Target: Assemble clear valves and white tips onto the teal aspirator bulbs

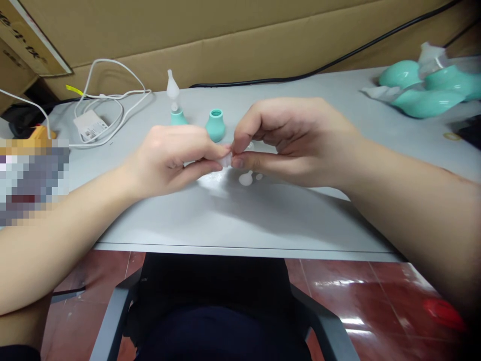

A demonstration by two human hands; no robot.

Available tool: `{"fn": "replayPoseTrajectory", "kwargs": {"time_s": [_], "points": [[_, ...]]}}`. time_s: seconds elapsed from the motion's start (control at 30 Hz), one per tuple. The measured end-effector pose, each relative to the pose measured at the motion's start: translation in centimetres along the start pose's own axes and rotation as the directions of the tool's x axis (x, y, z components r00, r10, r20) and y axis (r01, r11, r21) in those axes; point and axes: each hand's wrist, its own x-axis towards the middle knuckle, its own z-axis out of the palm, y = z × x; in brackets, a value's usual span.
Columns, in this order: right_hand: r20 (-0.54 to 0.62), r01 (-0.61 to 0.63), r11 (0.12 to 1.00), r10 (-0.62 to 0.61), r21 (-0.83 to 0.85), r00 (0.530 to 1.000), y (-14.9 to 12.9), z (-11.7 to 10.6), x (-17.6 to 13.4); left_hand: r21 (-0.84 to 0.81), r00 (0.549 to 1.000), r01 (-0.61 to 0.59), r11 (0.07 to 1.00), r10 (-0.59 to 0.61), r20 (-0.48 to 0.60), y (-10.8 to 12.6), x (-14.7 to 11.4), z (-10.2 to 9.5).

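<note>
Ahead of you, brown cardboard (263,30) stands behind the grey bench (169,220); below you, glossy red floor tiles (338,296) reflect white light beside the chair (326,318).

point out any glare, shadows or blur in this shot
In the head view, white glare streaks the floor at right; in the head view, a soft shadow darkens the desk below the right hand; in the head view, the piece between the fingers looks blurred.

Desk (158,228) surroundings noted.
White cable (126,94) lies looped at left; black cable (259,81) runs before cardboard (225,25); red tiled floor (338,283) below.
</note>
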Motion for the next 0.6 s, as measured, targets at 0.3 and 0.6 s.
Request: {"fn": "replayPoseTrajectory", "kwargs": {"time_s": [0.3,0.6], "points": [[0.061,-0.037,0.990,0.046,-0.134,0.997,-0.2,-0.5,-0.2,-0.028,0.991,-0.126,0.992,0.127,0.027,0.3,0.2,-0.2],[0.087,0.000,0.994,0.010,-0.107,0.996,0.1,-0.6,-0.2,0.008,0.985,0.056,0.998,-0.057,0.164,1.3,0.4,-0.9]]}}
